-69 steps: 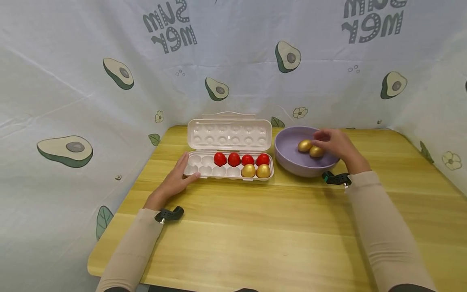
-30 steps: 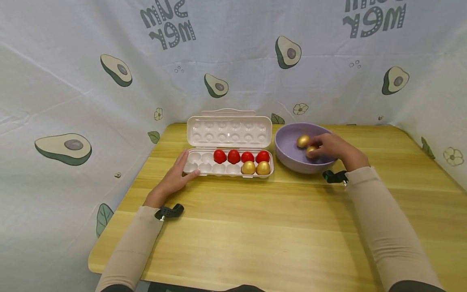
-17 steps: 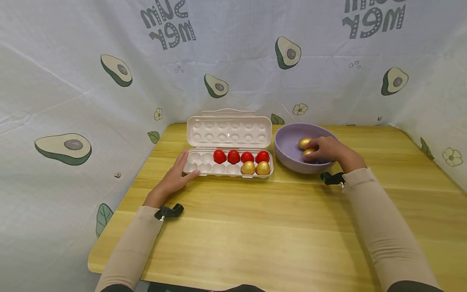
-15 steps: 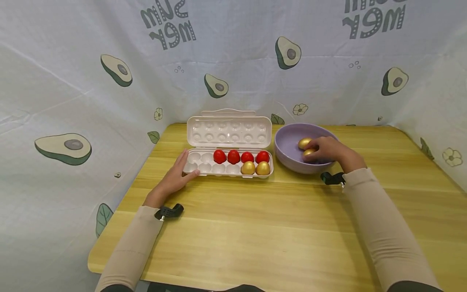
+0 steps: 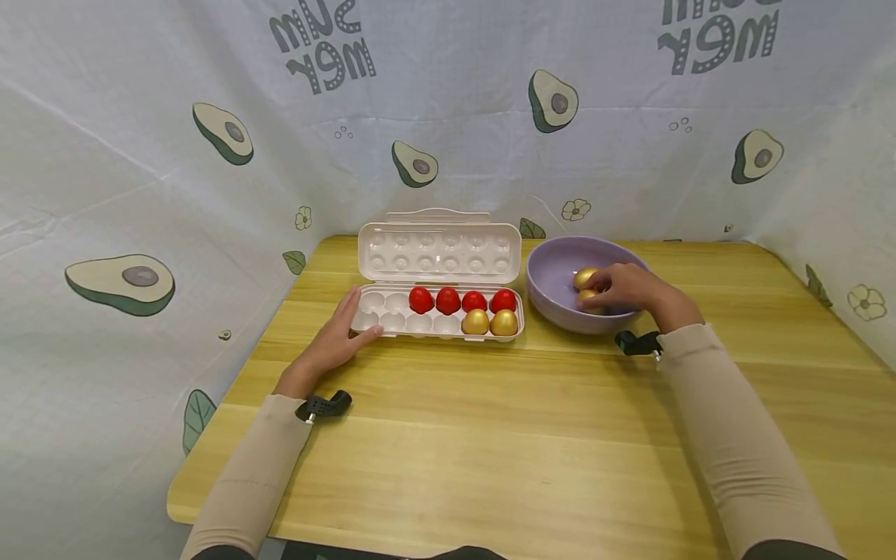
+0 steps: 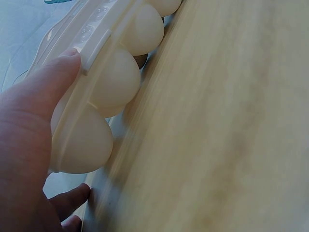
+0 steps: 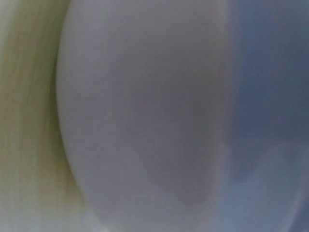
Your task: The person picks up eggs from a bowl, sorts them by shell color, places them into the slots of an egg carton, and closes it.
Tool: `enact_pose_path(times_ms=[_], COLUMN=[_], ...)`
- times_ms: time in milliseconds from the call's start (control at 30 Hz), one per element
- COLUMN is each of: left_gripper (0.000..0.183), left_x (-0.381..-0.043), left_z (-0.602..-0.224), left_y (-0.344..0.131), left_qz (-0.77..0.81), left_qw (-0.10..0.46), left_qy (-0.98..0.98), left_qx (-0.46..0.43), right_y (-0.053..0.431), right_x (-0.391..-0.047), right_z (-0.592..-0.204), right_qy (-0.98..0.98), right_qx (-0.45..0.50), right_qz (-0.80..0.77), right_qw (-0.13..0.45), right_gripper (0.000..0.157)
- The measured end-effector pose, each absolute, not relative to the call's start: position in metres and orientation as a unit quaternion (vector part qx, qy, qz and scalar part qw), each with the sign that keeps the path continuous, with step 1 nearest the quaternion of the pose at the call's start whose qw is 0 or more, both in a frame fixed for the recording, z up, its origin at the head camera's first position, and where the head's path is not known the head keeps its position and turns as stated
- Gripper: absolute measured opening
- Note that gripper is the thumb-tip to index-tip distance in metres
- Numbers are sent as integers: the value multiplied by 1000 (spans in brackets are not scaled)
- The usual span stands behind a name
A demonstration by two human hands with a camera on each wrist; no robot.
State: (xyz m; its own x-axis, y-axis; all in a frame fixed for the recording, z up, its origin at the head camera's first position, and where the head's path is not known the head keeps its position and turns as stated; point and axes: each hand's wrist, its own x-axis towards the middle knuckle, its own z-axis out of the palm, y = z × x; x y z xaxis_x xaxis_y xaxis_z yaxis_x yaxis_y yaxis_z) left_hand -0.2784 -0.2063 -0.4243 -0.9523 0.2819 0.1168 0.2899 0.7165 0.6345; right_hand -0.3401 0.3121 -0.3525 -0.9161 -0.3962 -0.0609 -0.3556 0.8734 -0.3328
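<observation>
In the head view, my left hand (image 5: 332,342) rests at the left end of a white egg box (image 5: 407,321), fingers straight along its end and thumb on the front rim. The left wrist view shows that thumb (image 6: 63,67) on the rim above the rounded cups (image 6: 87,140). Red eggs (image 5: 448,300) and two golden eggs (image 5: 476,322) sit in the box's right part. My right hand (image 5: 626,288) reaches into a purple bowl (image 5: 549,280), its fingers pinching a golden egg (image 5: 586,295), partly hidden. Another golden egg (image 5: 584,276) lies just behind it.
The box's lid (image 5: 439,253) stands open at the back. Everything rests on a wooden table (image 5: 448,435), with a patterned cloth (image 5: 476,93) hanging behind. The bowl's outer wall (image 7: 145,116) fills most of the blurred right wrist view.
My right hand has gone lower into the bowl and taken hold of the nearer golden egg, which has shifted left. The left hand has stayed at the egg box.
</observation>
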Motion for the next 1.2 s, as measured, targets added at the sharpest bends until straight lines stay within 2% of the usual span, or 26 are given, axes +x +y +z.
enact_pose_path(times_ms=[533, 767, 1200], left_gripper=[93, 94, 93], left_x=[-280, -280, -280], left_z=[-425, -425, -424], left_y=[-207, -207, -207], left_qz=[-347, -347, -348], left_qw=[7, 6, 10], left_qy=[-924, -925, -924], left_qx=[-160, -156, -160], right_y=[316, 315, 314], right_x=[-343, -338, -324], right_z=[-353, -348, -340], right_qy=[961, 955, 947], right_qx=[-197, -192, -179], right_qz=[-183, -218, -267], right_qw=[64, 59, 9], right_gripper=[42, 48, 46])
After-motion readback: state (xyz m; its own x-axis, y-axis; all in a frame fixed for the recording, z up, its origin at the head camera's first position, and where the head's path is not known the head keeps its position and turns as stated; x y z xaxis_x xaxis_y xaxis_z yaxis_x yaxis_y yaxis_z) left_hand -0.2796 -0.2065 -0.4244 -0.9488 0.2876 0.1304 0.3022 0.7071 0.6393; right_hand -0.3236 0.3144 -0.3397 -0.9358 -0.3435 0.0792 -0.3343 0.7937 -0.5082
